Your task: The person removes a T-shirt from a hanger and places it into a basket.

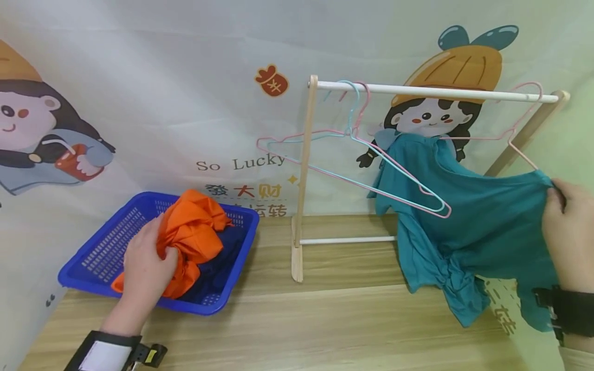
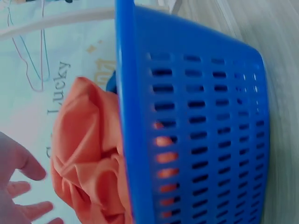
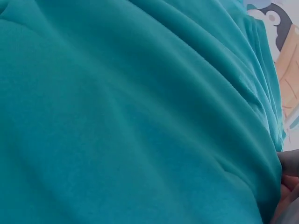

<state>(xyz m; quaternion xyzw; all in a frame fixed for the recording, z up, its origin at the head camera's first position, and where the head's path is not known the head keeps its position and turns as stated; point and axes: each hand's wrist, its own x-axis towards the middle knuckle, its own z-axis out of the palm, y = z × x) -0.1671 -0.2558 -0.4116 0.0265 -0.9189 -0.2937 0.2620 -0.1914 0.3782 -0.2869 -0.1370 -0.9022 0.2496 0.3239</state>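
Note:
My right hand (image 1: 568,221) pinches a shoulder of a teal T-shirt (image 1: 492,221) near the end of a pink hanger (image 1: 478,138). This hanger hooks over the rack's rail at the right, and the shirt droops from it with its lower part bunched. In the right wrist view the teal fabric (image 3: 140,121) fills most of the picture, with the fingers at the edge. My left hand (image 1: 149,257) is over the blue basket (image 1: 209,309), at a crumpled orange garment (image 1: 195,237). The left wrist view shows its fingers (image 2: 35,210) spread, apart from the orange cloth.
A wooden rack with a white rail (image 1: 431,92) stands on the wood-grain table (image 1: 325,330). A blue hanger (image 1: 351,121) and another pink hanger (image 1: 367,98) hang near its left post (image 1: 306,165). Dark blue cloth (image 1: 227,252) lies in the basket. A printed backdrop (image 1: 185,77) hangs behind.

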